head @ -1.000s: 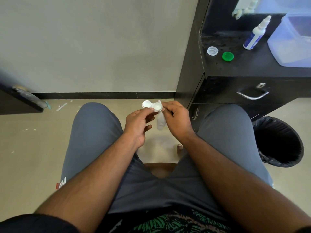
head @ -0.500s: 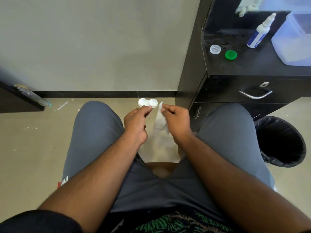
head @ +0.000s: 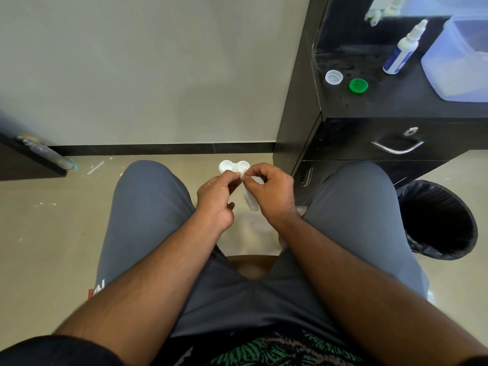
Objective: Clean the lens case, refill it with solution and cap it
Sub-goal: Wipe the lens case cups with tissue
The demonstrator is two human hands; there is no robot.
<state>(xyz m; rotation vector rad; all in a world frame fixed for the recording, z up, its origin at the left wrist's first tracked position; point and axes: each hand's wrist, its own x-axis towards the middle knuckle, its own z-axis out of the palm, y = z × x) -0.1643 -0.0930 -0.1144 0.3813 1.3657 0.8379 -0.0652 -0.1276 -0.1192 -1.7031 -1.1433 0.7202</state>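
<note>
My left hand (head: 217, 198) pinches the near edge of a white two-well lens case (head: 233, 166), held uncapped between my knees. My right hand (head: 272, 191) pinches a white tissue (head: 252, 200) that hangs down from its fingers, with its fingertips meeting the left ones at the case's right well. A white cap (head: 334, 77) and a green cap (head: 358, 85) lie on the black cabinet top (head: 383, 101). A white and blue solution bottle (head: 402, 50) stands behind them.
A clear plastic tub (head: 459, 62) sits at the cabinet's right. Below are drawers with a metal handle (head: 397, 147). A black-lined bin (head: 438, 220) stands on the floor by my right knee. A dark door edge (head: 29, 159) is at the left.
My right hand has brought the tissue back up to the case after drawing away from it half a second ago. The left hand still holds the case.
</note>
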